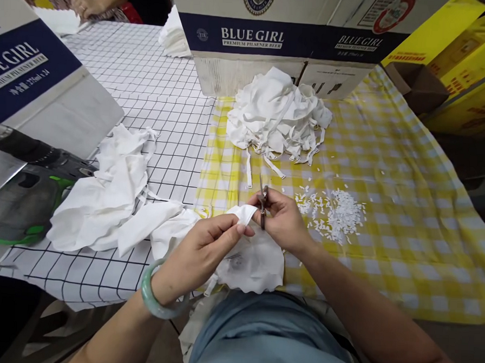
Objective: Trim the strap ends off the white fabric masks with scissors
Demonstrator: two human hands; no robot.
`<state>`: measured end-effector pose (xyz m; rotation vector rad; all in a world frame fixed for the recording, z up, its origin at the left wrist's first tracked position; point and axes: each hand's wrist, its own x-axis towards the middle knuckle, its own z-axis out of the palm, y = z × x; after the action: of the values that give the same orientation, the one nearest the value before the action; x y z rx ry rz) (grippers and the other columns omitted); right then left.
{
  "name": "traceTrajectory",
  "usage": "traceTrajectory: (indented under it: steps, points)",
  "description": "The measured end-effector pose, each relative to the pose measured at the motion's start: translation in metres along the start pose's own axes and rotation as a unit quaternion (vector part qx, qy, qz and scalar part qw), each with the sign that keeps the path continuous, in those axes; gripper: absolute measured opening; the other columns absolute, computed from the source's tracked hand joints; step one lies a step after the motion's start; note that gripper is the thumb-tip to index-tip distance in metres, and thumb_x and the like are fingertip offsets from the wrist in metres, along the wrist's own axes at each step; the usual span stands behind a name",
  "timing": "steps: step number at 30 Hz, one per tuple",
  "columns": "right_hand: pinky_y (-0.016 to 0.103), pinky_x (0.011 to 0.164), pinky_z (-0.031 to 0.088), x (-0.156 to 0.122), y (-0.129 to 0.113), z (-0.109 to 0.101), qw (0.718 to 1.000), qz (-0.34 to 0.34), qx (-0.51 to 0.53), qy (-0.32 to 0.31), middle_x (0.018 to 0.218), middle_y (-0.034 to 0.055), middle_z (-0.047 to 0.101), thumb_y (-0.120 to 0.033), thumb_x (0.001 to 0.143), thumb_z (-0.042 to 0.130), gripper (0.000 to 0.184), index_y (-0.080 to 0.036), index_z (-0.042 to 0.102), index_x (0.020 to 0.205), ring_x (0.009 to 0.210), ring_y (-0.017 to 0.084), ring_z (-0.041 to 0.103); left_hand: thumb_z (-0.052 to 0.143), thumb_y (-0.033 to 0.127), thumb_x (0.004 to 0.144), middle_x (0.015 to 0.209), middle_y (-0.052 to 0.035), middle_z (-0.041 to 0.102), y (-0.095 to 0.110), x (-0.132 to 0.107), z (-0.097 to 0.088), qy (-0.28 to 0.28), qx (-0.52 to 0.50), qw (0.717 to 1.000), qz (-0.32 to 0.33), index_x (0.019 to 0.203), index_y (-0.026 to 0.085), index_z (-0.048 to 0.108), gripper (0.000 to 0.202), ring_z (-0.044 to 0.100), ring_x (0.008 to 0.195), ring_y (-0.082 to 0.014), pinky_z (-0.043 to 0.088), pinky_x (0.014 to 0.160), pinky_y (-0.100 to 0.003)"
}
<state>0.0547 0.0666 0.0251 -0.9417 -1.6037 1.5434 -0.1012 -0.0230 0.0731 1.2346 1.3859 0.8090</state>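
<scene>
My left hand (213,242), with a green bangle on its wrist, pinches the edge of a white fabric piece (254,263) that hangs over the table's front edge. Close to it, my right hand (285,219) is closed around small scissors (263,207), whose blades point away from me. The scissors are right beside the pinched cloth; I cannot tell whether they touch it. To the left lies a loose heap of white fabric pieces (111,196). A larger pile of white pieces with straps (278,113) sits farther back. Small white clippings (340,214) are scattered to the right.
Blue Girl beer cartons stand behind the pile (252,76) and at the left (79,102). A green and black power drill (31,186) lies at the left edge. Across the table (177,97) is another person's hand (85,5). Yellow bags (471,69) and a brown box (414,85) are at right.
</scene>
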Motion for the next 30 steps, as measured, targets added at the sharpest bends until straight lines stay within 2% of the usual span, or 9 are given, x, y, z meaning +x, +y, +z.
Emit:
traceTrajectory:
  steps: [3, 5, 7, 9, 11, 16, 19, 22, 30]
  points:
    - [0.026, 0.068, 0.047, 0.003, -0.004, -0.003, 1.000, 0.011, 0.021, 0.001, 0.074, -0.0022, 0.062, -0.020, 0.068, 0.073, 0.014, -0.019, 0.062, 0.077, 0.070, 0.012, 0.056, 0.047, 0.038, 0.096, 0.073, -0.0017, 0.053, 0.001, -0.002, -0.001, 0.026, 0.025, 0.998, 0.048, 0.089, 0.021, 0.068, 0.028, 0.049, 0.068, -0.0150, 0.041, 0.060, -0.028]
    - [0.025, 0.066, 0.047, 0.003, -0.003, 0.003, 0.997, 0.039, 0.066, -0.019, 0.072, -0.0026, 0.061, -0.025, 0.067, 0.078, 0.019, -0.019, 0.062, 0.077, 0.067, 0.012, 0.055, 0.051, 0.029, 0.095, 0.093, -0.0057, 0.059, 0.004, -0.001, 0.003, 0.096, 0.058, 0.984, 0.138, 0.088, 0.022, 0.069, 0.021, 0.054, 0.096, -0.0201, 0.045, 0.084, -0.033]
    - [0.025, 0.065, 0.047, -0.001, 0.001, 0.013, 0.987, 0.077, 0.131, -0.044, 0.071, -0.0037, 0.059, -0.033, 0.065, 0.081, 0.027, -0.020, 0.060, 0.076, 0.065, 0.011, 0.054, 0.052, 0.023, 0.094, 0.110, -0.0075, 0.057, 0.003, 0.004, 0.009, 0.150, 0.035, 0.968, 0.200, 0.085, 0.022, 0.070, 0.020, 0.048, 0.117, -0.0235, 0.039, 0.101, -0.038]
    - [0.027, 0.068, 0.049, -0.007, 0.007, 0.021, 0.974, 0.108, 0.183, -0.073, 0.071, -0.0042, 0.057, -0.042, 0.064, 0.081, 0.035, -0.020, 0.057, 0.076, 0.066, 0.011, 0.054, 0.050, 0.022, 0.095, 0.108, -0.0075, 0.056, -0.002, 0.012, 0.017, 0.160, -0.054, 0.966, 0.196, 0.081, 0.021, 0.069, 0.024, 0.051, 0.112, -0.0227, 0.042, 0.097, -0.036]
    - [0.028, 0.073, 0.049, -0.015, 0.012, 0.018, 0.973, 0.120, 0.170, -0.096, 0.074, -0.0033, 0.057, -0.047, 0.065, 0.081, 0.038, -0.020, 0.058, 0.079, 0.071, 0.013, 0.056, 0.047, 0.025, 0.097, 0.098, -0.0067, 0.054, -0.012, 0.019, 0.024, 0.157, -0.148, 0.962, 0.166, 0.080, 0.019, 0.069, 0.028, 0.054, 0.093, -0.0185, 0.046, 0.079, -0.031]
    - [0.029, 0.075, 0.044, -0.033, 0.006, -0.026, 0.982, 0.066, -0.144, -0.105, 0.085, 0.0021, 0.058, -0.049, 0.075, 0.074, 0.035, -0.018, 0.061, 0.085, 0.080, 0.017, 0.055, 0.047, 0.027, 0.098, 0.099, -0.0046, 0.047, -0.033, 0.022, 0.044, 0.163, -0.200, 0.957, 0.129, 0.081, 0.017, 0.068, 0.029, 0.043, 0.064, -0.0084, 0.036, 0.058, -0.025]
    - [0.029, 0.071, 0.041, -0.040, -0.003, -0.044, 0.958, 0.013, -0.255, -0.131, 0.077, 0.0024, 0.055, -0.057, 0.077, 0.069, 0.041, -0.018, 0.059, 0.075, 0.075, 0.017, 0.051, 0.045, 0.027, 0.098, 0.099, -0.0037, 0.044, -0.034, 0.020, 0.055, 0.150, -0.207, 0.960, 0.115, 0.077, 0.016, 0.066, 0.031, 0.042, 0.064, -0.0076, 0.035, 0.056, -0.024]
    - [0.028, 0.065, 0.035, -0.044, -0.005, -0.047, 0.933, -0.019, -0.327, -0.150, 0.065, -0.0002, 0.050, -0.062, 0.073, 0.071, 0.048, -0.018, 0.053, 0.065, 0.065, 0.014, 0.046, 0.046, 0.025, 0.097, 0.099, -0.0039, 0.043, -0.034, 0.020, 0.063, 0.138, -0.222, 0.960, 0.105, 0.075, 0.016, 0.063, 0.029, 0.043, 0.070, -0.0098, 0.034, 0.055, -0.024]
    - [0.027, 0.064, 0.034, -0.048, -0.002, -0.045, 0.920, -0.010, -0.354, -0.165, 0.058, -0.0018, 0.053, -0.057, 0.068, 0.076, 0.046, -0.018, 0.053, 0.062, 0.059, 0.013, 0.045, 0.040, 0.024, 0.099, 0.092, -0.0068, 0.044, -0.033, 0.019, 0.068, 0.115, -0.194, 0.968, 0.112, 0.067, 0.016, 0.052, 0.035, 0.042, 0.086, -0.0165, 0.037, 0.065, -0.025]
